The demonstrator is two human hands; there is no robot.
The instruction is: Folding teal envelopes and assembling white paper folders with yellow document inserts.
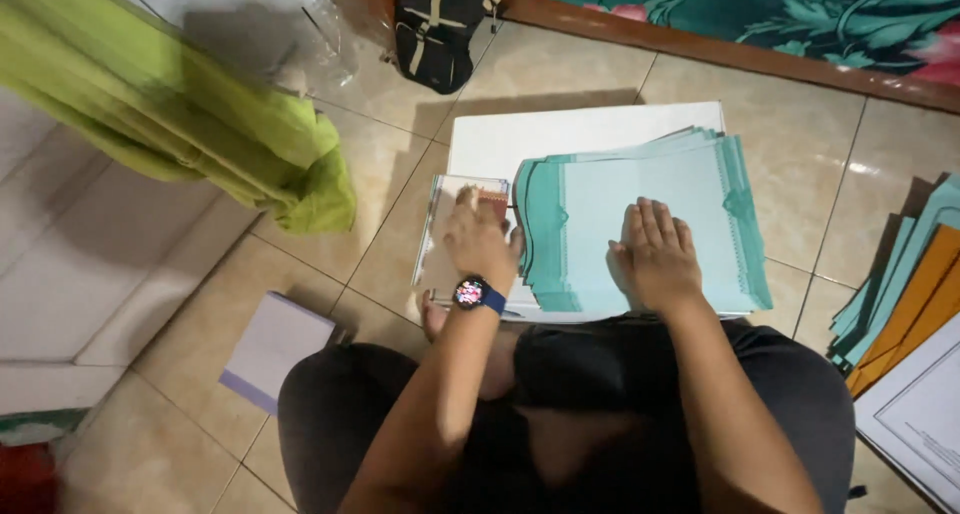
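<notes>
A stack of teal sheets (650, 219) is lying flat on a white board (520, 139) on the tiled floor, just ahead of the person's knees. The sheets are fanning slightly, with darker teal borders showing along the left and right edges and staggered corners peeking out at the top. Beside the stack's left edge, a small clear-wrapped pack (447, 236) is resting partly on the board, overhanging its left side.
</notes>
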